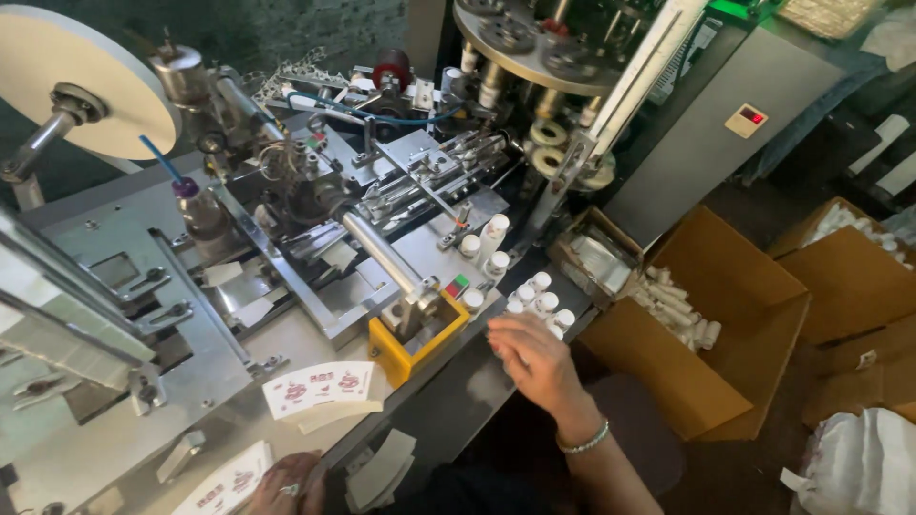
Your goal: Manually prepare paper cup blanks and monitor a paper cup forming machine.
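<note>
The left hand (284, 484), nearest at six o'clock, lies flat and open-fingered on a stack of printed paper blanks (225, 486) on the big steel machine (114, 381). At three o'clock stands an open cardboard box (735, 315). The right hand (536, 355), fingers spread, holds nothing, touching a cluster of small white capped tubes (540, 298) at its twelve o'clock.

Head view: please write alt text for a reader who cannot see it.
A person's right hand reaches toward a cluster of small white tubes standing at the edge of a metal paper-cup forming machine. Their left hand rests on a printed paper fan blank at the bottom edge. An open cardboard box holding white tubes sits to the right.
</note>
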